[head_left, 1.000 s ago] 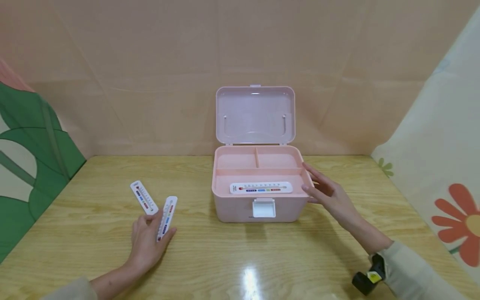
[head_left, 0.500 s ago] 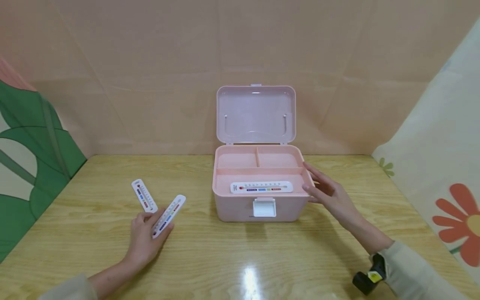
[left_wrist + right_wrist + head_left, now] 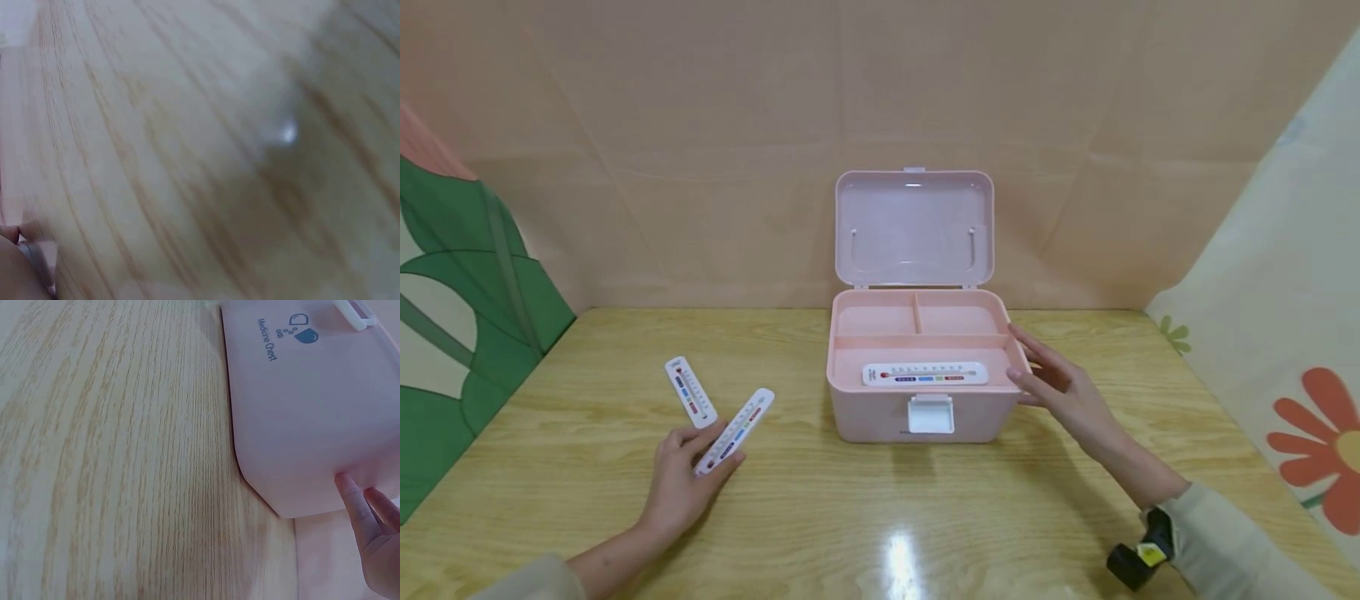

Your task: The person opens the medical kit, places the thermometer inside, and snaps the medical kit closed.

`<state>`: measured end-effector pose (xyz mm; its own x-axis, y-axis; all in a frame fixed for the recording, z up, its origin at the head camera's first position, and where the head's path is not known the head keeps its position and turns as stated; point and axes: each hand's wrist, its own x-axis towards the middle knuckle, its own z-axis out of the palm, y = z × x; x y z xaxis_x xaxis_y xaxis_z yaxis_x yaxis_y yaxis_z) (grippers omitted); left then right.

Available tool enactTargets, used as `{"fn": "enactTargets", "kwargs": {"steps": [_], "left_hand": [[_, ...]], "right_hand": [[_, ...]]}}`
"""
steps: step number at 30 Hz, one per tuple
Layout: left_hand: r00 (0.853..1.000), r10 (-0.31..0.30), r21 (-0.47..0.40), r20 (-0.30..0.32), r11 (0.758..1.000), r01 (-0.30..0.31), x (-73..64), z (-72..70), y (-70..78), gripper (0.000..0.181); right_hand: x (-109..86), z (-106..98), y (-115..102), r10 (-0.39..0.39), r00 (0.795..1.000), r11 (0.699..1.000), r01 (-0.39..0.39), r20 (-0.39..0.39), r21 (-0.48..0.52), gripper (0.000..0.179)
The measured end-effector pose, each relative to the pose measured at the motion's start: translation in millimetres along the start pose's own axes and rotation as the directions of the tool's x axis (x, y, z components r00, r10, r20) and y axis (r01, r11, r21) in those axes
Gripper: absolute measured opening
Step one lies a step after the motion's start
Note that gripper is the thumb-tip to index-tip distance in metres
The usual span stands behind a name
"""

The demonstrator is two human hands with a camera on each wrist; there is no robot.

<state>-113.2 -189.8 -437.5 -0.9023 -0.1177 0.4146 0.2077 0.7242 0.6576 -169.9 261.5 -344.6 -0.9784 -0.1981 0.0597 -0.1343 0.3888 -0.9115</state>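
Note:
My left hand [image 3: 681,479] pinches a white strip thermometer [image 3: 735,432] between thumb and fingers, tilted with its far end up to the right. Just beyond the fingers a second thermometer [image 3: 691,392] lies on the table, its near end close to the knuckles. On the right stands a pink medicine chest [image 3: 868,417] with its lid [image 3: 913,227] raised. A third thermometer [image 3: 925,374] lies lengthwise in the chest's front compartment. My right hand [image 3: 1063,392] rests on the chest's right side, with extended fingers [image 3: 356,503] touching the wall in the right wrist view.
The wooden table [image 3: 820,517] runs back to a plain cloth backdrop [image 3: 715,150]. Two smaller compartments lie behind the chest's front one. A white latch [image 3: 931,414] hangs at the chest's front. Printed cloths flank both sides.
The thermometer in my left hand has swung from nearly upright to a slant toward the right. My right hand stays against the chest.

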Motion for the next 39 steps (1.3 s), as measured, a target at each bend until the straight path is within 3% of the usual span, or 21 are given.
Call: {"fn": "enactTargets", "kwargs": {"steps": [8,14,25,33,39], "left_hand": [[0.999,0.009,-0.009,-0.042,1.0,-0.009,2.0,4.1,1.9,0.039],[0.998,-0.038,-0.037,-0.044,0.999,0.037,2.2,6.0,5.1,0.037],[0.993,-0.117,-0.05,0.003,0.992,0.117,4.4,3.0,11.1,0.038],[0.978,-0.193,-0.079,0.077,0.977,0.199,11.6,-3.5,19.3,0.041],[0.987,-0.153,-0.087,0.055,0.984,0.158,18.5,-7.2,26.5,0.038]], "right_hand": [[-0.9,0,0,0.016,1.0,1.0,-0.016,-0.003,-0.007,0.059],[-1.3,0,1,0.025,1.0,1.0,-0.025,-0.006,-0.014,0.059],[0.0,-1,2,0.008,1.0,1.0,-0.008,-0.01,-0.001,0.059],[0.1,1,-1,0.02,1.0,1.0,-0.02,-0.012,-0.006,0.06],[0.4,1,0,0.013,1.0,1.0,-0.013,-0.011,-0.008,0.059]]}}
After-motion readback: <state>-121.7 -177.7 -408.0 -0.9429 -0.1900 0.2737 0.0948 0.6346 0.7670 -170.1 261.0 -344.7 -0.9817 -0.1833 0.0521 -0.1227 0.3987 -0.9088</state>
